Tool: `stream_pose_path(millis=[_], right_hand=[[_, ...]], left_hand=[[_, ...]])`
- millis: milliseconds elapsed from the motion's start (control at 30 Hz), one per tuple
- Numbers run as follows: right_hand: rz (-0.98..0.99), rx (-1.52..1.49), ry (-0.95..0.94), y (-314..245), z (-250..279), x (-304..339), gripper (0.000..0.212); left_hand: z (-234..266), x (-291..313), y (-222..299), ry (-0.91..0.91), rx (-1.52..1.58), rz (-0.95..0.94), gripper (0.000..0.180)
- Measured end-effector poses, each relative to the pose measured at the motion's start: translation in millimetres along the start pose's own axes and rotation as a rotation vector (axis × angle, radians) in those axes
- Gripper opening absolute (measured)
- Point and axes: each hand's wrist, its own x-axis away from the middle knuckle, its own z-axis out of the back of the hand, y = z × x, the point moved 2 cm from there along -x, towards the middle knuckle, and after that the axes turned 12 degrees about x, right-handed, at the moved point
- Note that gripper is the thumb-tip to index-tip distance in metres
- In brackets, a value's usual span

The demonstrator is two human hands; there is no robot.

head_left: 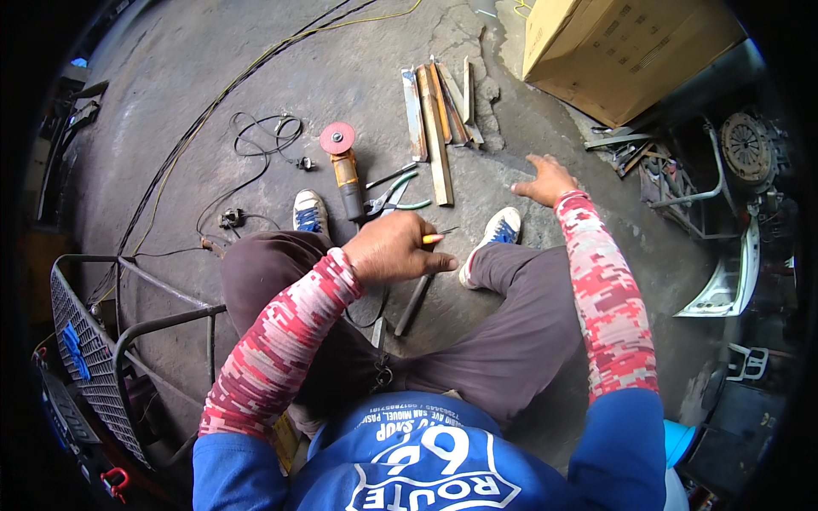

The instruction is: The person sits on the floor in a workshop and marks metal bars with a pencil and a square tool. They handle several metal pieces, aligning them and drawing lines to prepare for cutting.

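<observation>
Left hand [394, 247]: poised above the gap between the knees, fingers curled on a slim yellow tool [433, 239] with a dark pointed tip, thumb extended to the right; undersides of the fingers hidden from the camera.
Right hand [545, 180]: stretched forward past the right shoe [504, 226], fingers spread and loose, nothing in the grasp; just right of the metal strips, not touching.
Metal strips [437, 162]: laid side by side on the concrete ahead, partly rusted, free of both hands.
Dark bar [415, 305]: on the floor between the feet, below and apart from the left hand.
Step in hand: by the look of things, a handling stage, with tool at the ready and no metal lifted.
Next move: judged to call for closing the right fingers if meant for a strip, or for a firmer, pen-like hold if meant for the pointed tip.
Angle grinder [347, 179]: resting beyond the left shoe [311, 211], reddish disc outward, beside green-handled pliers [396, 200]; both in the way of a low leftward sweep.
Cables [264, 145]: looped loosely at left, a likely snag.
Cardboard box [630, 51]: bulky, at upper right, beyond the strips.
</observation>
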Motion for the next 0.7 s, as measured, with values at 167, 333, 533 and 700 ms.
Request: stream_pose_path(millis=[167, 333, 533, 700], right_hand=[[0.06, 0.068, -0.099, 10, -17, -23, 0.092], [0.178, -0.043, -0.085, 20, -17, -44, 0.099], [0.208, -0.233, 0.077, 10, -5, -43, 0.117], [0.221, -0.198, 0.035, 12, -18, -48, 0.106]], left_hand=[[15, 61, 32, 0.091, 0.122, -0.007, 0.028], [46, 134, 68, 0.153, 0.244, -0.018, 0.028], [-11, 28, 6, -0.179, 0.149, -0.111, 0.022], [-54, -32, -154, -0.214, -0.304, 0.518, 0.05]])
